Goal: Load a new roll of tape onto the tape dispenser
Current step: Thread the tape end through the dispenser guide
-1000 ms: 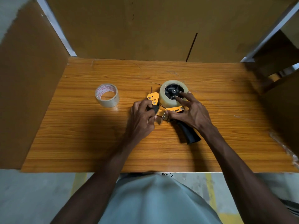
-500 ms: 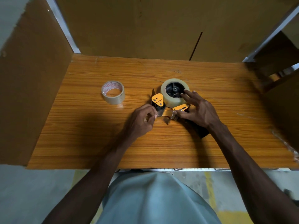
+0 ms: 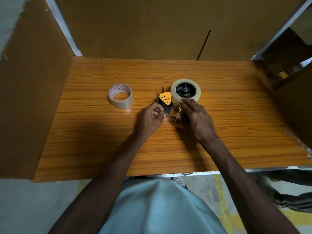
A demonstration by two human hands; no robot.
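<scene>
1. The fingers (image 3: 157, 114) of the left hand (image 3: 148, 119) are curled and pinched together just beside the black roller end of the orange-and-black hand-held tape dispenser (image 3: 166, 103); a free end of clear tape appears to be held there, though the strip itself is too faint to be made out for certain.
2. The fingers (image 3: 188, 103) of the right hand (image 3: 196, 118) are laid fairly straight over the dispenser's frame and against the near edge of the mounted roll, so the tool is pressed down on the wood-grain orange bench (image 3: 236, 132) (its handle is hidden under the palm).
3. The wide roll of clear tape (image 3: 185, 90) is already seated on the black hub, flat side up, so the mounting step is judged done.
4. What is judged left: the tape end is to be threaded past the roller and under the orange triangular plate toward the blade, then the dispenser is to be lifted.
5. A second, thinner clear roll with a red-printed core (image 3: 120, 96) lies untouched on the bench, well apart to the left.
</scene>
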